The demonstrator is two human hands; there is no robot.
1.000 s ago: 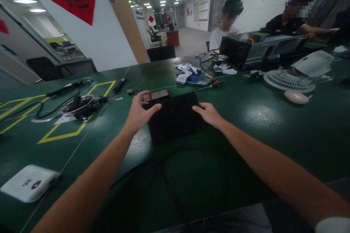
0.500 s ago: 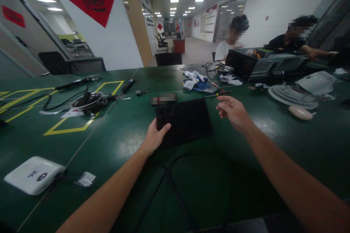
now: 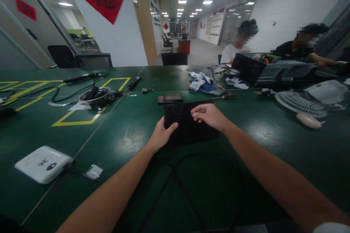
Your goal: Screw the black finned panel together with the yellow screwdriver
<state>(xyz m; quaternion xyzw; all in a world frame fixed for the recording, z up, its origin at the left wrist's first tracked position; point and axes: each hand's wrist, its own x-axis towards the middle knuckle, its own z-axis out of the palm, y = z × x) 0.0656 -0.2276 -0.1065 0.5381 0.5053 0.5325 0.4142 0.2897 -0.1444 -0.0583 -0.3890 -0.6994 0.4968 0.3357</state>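
Note:
A flat black rectangular piece with a ridged, compartment-like face point(image 3: 188, 129) is tilted toward me above the green table. My left hand point(image 3: 162, 134) grips its left edge, thumb lying on the front face. Over the upper part of the piece, my right hand point(image 3: 209, 115) is closed in a pinch. Something tiny and pale seems to show at those fingertips, too small to name. A small box-like item with a blurred label point(image 3: 170, 98) lies just beyond the black piece. To its right is a screwdriver point(image 3: 228, 96) with a dark and yellow handle.
Black cables point(image 3: 172, 169) cross on the table in front of me. A white boxy device point(image 3: 43, 164) sits at left, a metal bowl point(image 3: 95, 96) behind it. Gloves point(image 3: 202, 82), a white fan grille point(image 3: 296, 103) and a computer case point(image 3: 287, 71) lie right; two people sit beyond.
My right hand has moved left, from beside the black piece to over its face, and its fingers have closed into a pinch. My left hand keeps its grip. The whole view has shifted slightly.

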